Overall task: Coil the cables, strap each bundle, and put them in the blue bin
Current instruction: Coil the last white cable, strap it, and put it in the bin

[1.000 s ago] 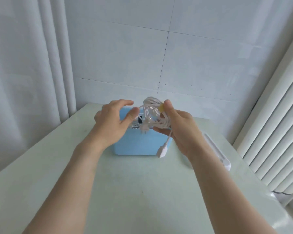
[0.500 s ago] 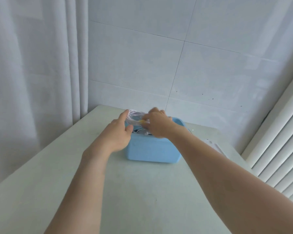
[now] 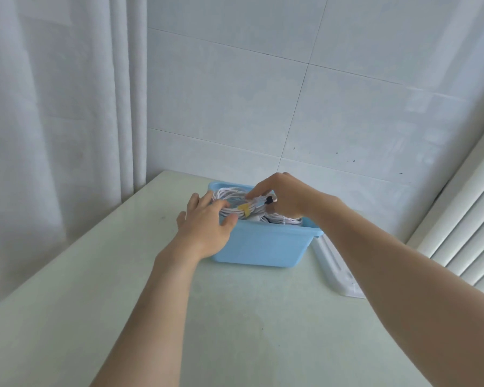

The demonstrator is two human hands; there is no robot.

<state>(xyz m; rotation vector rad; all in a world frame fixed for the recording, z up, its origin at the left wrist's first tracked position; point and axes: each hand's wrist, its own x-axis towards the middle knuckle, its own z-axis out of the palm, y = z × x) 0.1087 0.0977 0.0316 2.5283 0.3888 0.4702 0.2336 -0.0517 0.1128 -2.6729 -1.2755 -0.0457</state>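
My left hand [image 3: 207, 229] — fingers straight, pressing the coiled white cable bundle [image 3: 235, 203] with its yellow strap [image 3: 245, 209] | my right hand [image 3: 284, 195] — fingertips pinching the bundle's top | bundle inside the light-blue plastic bin [image 3: 263, 247] on the pale green surface [image 3: 235, 317]

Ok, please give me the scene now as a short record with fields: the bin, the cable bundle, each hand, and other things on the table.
bin: blue bin on the pale table, near the tiled wall
bundle: white cable coil with a yellow strap, lying at the bin's top
other cables: more white cable inside, at the bin's right
left hand: fingers fairly straight, resting on the coil's left side
right hand: fingertips pressing on the coil from above
beside bin: white flat object, to the right
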